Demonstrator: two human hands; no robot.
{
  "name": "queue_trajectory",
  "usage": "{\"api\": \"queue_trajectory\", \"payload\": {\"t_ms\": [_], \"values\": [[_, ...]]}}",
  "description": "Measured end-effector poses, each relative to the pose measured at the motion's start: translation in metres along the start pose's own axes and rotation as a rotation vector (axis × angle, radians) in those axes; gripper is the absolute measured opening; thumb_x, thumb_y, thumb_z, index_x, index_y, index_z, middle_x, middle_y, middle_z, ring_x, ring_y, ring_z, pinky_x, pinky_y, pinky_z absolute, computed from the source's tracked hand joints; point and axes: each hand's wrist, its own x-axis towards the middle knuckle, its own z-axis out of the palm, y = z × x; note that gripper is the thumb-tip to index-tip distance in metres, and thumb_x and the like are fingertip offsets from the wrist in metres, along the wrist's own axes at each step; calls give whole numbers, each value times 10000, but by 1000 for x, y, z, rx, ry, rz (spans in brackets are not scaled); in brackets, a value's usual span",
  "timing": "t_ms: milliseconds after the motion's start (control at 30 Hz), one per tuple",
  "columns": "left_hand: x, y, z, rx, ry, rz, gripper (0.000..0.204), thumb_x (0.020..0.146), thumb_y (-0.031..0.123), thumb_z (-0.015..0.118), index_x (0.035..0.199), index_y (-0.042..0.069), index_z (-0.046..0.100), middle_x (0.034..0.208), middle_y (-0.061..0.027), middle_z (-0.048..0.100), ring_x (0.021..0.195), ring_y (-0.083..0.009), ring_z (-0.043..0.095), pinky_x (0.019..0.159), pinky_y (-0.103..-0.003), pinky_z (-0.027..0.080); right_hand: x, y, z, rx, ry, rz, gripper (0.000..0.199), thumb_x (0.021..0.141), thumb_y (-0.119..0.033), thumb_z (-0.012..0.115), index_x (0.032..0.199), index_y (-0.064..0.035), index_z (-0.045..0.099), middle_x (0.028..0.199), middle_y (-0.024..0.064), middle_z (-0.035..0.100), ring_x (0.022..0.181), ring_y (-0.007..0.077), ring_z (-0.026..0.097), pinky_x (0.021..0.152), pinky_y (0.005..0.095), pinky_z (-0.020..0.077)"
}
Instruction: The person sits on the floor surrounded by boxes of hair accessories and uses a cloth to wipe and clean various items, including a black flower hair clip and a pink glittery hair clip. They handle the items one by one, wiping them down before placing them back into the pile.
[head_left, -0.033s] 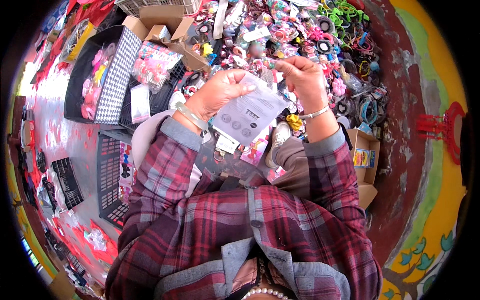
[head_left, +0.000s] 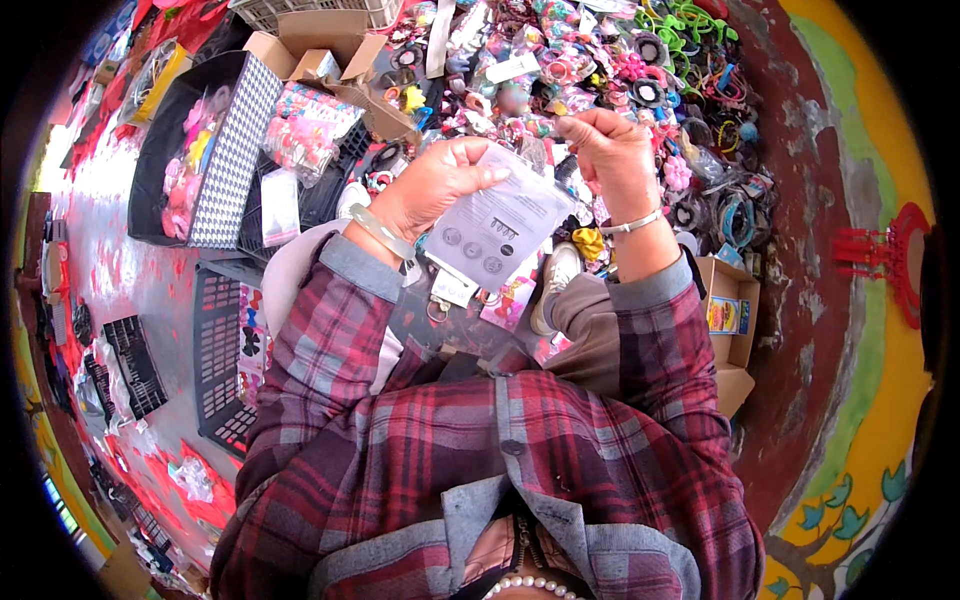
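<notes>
My left hand pinches the upper left corner of a pale printed sheet, which looks glossy, as if in a clear plastic sleeve. Small round pictures and dark coils are printed on it. To the sheet's upper right is my right hand, its thumb and forefinger pressed together; what they hold, if anything, is too small to make out. Under the sheet's lower edge show a white card with a ring and a pink picture card.
A big heap of hair accessories spreads ahead of me. On the left stand a checked fabric box, an open cardboard box and a black plastic crate. Another cardboard box sits beside my right arm.
My right hand has shifted slightly to the right, a little farther from the sheet. The left hand keeps its hold on the sheet, which has barely moved.
</notes>
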Motion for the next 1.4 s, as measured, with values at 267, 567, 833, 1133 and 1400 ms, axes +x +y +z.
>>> {"api": "queue_trajectory", "payload": {"t_ms": [267,567,833,1133,1400], "values": [[2,2,-10,-157,177,98,221,887,106,519,1055,-33,554,961,-103,632,848,-159,624,763,-282,500,-22,-11,3,-367,135,-634,106,810,-125,628,781,-24,639,649,60,606,591,155,578,571,257,455],[6,-2,-9,41,358,285,199,925,157,490,1003,-3,579,921,-48,619,839,-95,583,744,-225,469,-33,13,50,-813,-138,-940,207,703,-75,646,907,-44,630,956,94,606,924,271,576,784,381,469],[7,-8,-10,660,367,398,246,934,171,485,1031,-30,588,925,-7,608,853,-72,531,782,-226,432,-30,11,47,-791,49,-845,241,724,-9,588,962,-33,616,970,110,600,907,296,568,796,379,461],[6,-8,5,747,305,452,245,937,200,495,1021,-11,586,919,-32,616,852,-78,541,760,-242,444,-30,2,40,-877,96,-769,149,683,-23,602,827,-63,595,787,102,581,777,300,557,685,381,464],[5,-9,7,1105,400,690,176,893,157,542,986,19,601,882,-108,631,796,-242,614,703,-304,478,-34,1,42,-924,122,-745,101,693,-58,636,783,-75,592,756,103,585,743,301,574,651,383,471]]}}
